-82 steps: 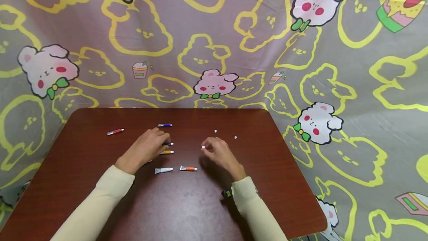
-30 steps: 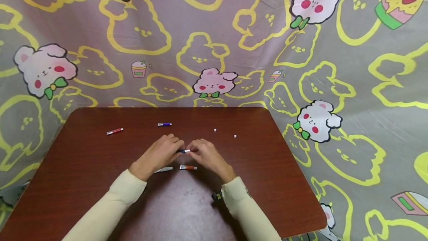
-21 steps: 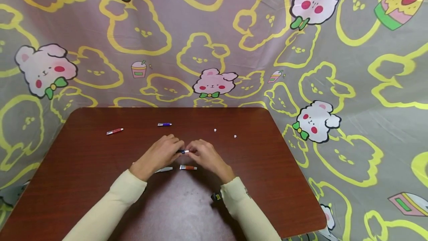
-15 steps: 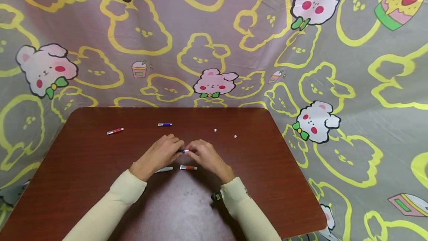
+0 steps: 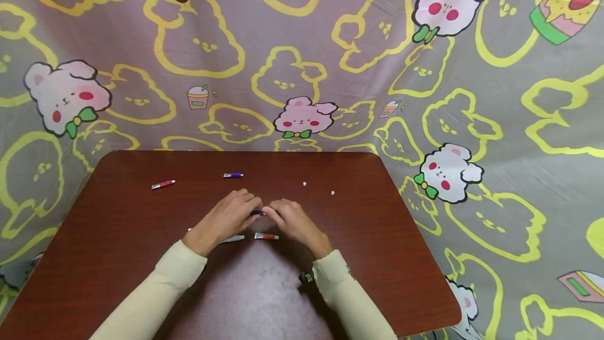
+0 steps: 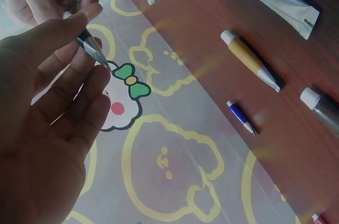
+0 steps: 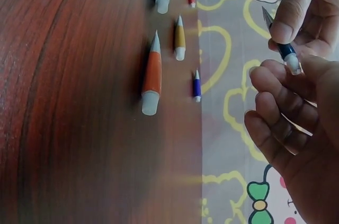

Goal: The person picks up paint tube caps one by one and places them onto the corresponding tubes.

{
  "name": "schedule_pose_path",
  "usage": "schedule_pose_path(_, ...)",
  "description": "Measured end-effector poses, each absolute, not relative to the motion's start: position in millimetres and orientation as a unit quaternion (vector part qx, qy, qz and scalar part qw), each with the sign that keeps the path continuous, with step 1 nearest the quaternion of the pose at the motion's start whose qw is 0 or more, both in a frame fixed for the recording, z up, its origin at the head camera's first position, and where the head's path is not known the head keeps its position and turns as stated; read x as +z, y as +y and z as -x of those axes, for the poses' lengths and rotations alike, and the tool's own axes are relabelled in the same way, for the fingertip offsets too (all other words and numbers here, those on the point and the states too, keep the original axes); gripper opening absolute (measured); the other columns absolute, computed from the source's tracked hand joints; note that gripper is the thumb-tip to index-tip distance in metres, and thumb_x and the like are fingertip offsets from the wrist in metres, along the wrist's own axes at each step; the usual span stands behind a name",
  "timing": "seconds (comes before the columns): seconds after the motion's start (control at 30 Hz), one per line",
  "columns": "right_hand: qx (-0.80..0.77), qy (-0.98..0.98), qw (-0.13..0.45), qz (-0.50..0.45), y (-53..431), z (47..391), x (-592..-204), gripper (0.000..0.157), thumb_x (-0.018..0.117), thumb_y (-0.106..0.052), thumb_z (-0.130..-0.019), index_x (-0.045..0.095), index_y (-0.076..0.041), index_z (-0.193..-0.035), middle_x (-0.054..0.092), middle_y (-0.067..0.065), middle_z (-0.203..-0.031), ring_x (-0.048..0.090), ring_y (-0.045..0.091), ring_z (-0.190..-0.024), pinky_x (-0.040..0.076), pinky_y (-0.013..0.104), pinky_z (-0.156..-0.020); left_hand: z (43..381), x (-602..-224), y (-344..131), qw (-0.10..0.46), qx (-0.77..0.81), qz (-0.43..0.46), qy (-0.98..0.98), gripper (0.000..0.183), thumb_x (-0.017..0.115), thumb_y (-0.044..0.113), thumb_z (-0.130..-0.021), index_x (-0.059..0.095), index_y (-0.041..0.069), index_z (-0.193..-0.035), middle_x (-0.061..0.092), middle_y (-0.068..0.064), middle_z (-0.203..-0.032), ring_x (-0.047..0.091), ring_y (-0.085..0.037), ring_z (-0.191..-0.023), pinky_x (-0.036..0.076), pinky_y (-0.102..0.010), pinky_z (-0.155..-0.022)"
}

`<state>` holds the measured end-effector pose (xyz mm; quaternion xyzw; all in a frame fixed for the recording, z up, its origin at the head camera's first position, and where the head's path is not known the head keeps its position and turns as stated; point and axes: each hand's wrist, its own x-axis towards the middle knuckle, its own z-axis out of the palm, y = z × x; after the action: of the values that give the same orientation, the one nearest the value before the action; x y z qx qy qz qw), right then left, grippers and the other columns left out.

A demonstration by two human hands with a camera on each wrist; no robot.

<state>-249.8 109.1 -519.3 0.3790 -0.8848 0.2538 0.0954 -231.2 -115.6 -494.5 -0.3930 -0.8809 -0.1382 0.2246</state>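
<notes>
My left hand (image 5: 226, 216) pinches a small dark blue paint tube (image 7: 286, 50) between thumb and fingers. At the tube's white cap (image 7: 292, 65), the thumb and fingers of my right hand (image 5: 294, 219) pinch in from the right. Both hands meet above the middle of the table, and the tube lies nearly level in the head view, its cap hidden by the right fingers there. Under the hands lie an orange tube (image 5: 266, 236) and a white tube (image 5: 233, 238), partly covered by the left hand. A yellow tube (image 6: 251, 60) shows only in the wrist views.
Further back on the brown table (image 5: 377, 266) lie a purple-blue tube (image 5: 233, 175) and a red tube (image 5: 163, 184). Two loose white caps (image 5: 304, 183) sit at the right. A dark tube (image 6: 323, 107) lies left, mostly behind my left hand. Patterned cloth (image 5: 302, 30) hangs behind.
The left hand has picked up the dark blue tube and carried it right, to the right hand. The cap, visible half a second ago, is now covered by the right fingers.
</notes>
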Motion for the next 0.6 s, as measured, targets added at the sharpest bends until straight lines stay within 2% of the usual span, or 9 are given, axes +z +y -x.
schedule_pose_path(0.13,0.280,-0.884,0.078,-0.366,110.7,249.0,-519.5,0.025,0.060,-0.027,-0.113,0.076,-0.014,-0.099,0.075,-0.003,-0.090,0.067,0.012,-0.083,0.057,0.031,-0.078,230.4,-494.4,-115.4,0.220,-0.131,0.389,-0.885,0.028,0.095,0.016,-0.084,0.069,0.009,-0.095,0.071,-0.002,-0.087,0.063,-0.022,-0.084,0.054,-0.040,-0.077)
schedule_pose_path(0.2,0.300,-0.882,0.063,-0.357,112.2,248.7,-519.3,0.020,0.065,-0.028,-0.111,0.078,-0.013,-0.111,0.078,-0.002,-0.097,0.071,0.011,-0.088,0.060,0.031,-0.082,230.0,-494.8,-115.6,0.217,-0.129,0.388,-0.887,0.028,0.095,0.016,-0.084,0.070,0.010,-0.096,0.072,-0.002,-0.088,0.063,-0.022,-0.085,0.054,-0.040,-0.078)
schedule_pose_path(0.27,0.315,-0.881,0.049,-0.350,114.0,248.3,-518.9,0.021,0.072,-0.027,-0.107,0.077,-0.012,-0.121,0.079,-0.001,-0.099,0.073,0.011,-0.089,0.061,0.029,-0.083,229.6,-495.0,-115.8,0.214,-0.129,0.386,-0.888,0.028,0.095,0.016,-0.084,0.071,0.010,-0.096,0.073,-0.001,-0.089,0.064,-0.022,-0.085,0.055,-0.040,-0.078)
schedule_pose_path(0.43,0.323,-0.881,0.038,-0.345,117.2,249.4,-519.7,0.020,0.080,-0.019,-0.101,0.073,-0.011,-0.118,0.079,0.000,-0.093,0.074,0.010,-0.085,0.059,0.020,-0.079,228.8,-495.4,-115.5,0.203,-0.126,0.379,-0.894,0.026,0.095,0.015,-0.084,0.072,0.011,-0.097,0.074,0.000,-0.091,0.065,-0.021,-0.088,0.056,-0.041,-0.082)
schedule_pose_path(0.6,0.327,-0.878,0.042,-0.348,118.3,250.1,-521.1,0.012,0.079,-0.016,-0.101,0.073,-0.009,-0.110,0.080,0.003,-0.097,0.077,0.012,-0.087,0.061,0.021,-0.079,228.7,-495.6,-114.5,0.196,-0.121,0.374,-0.898,0.025,0.094,0.016,-0.086,0.073,0.012,-0.098,0.075,0.000,-0.093,0.065,-0.021,-0.089,0.056,-0.041,-0.084)
